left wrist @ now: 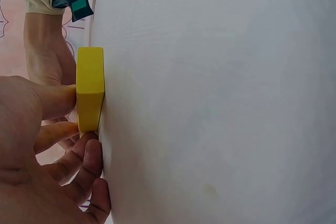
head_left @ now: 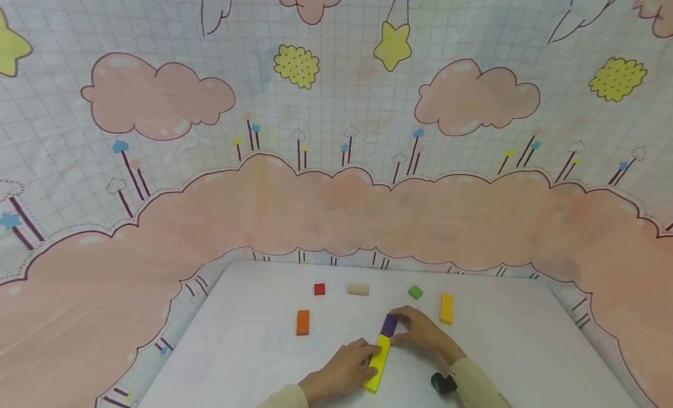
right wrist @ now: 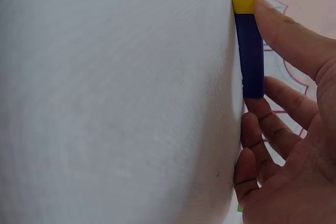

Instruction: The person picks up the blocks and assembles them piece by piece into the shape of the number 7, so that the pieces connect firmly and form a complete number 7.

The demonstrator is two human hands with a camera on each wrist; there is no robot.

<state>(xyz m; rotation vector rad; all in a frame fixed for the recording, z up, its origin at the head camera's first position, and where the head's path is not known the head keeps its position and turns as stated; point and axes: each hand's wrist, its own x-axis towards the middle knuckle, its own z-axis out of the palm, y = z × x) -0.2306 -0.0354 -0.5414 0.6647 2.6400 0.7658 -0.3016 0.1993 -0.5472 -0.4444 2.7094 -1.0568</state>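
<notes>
The purple block [head_left: 389, 325] is set end to end with the yellow strip [head_left: 382, 356], and the row is laid on the white table [head_left: 252, 355], between the two hands. The strip is held along its side by the left hand [head_left: 339, 370], with thumb and bent fingers set a little apart on it; how firmly it is pressed cannot be told. The purple block is held by the right hand [head_left: 423, 333], the thumb placed at the seam and the fingers bent about its far end. The step in hand is judged to be the squaring of this joint. For that, the strip is best kept pinned to the table by the left hand, while the purple block is nudged only lengthwise, with light, even pressure, so that the row is not bowed at the seam. The thumb should be lifted away gently, since the joint could be pulled askew by it. The red block [head_left: 319, 289], beige block [head_left: 358, 289], green block [head_left: 415, 292], orange block [head_left: 302, 322] and yellow block [head_left: 446, 308] are spread well apart around the row. No brand, label or lettering can be read on the blocks; only drawn clouds and stars are printed on the backdrop [head_left: 336, 215].
</notes>
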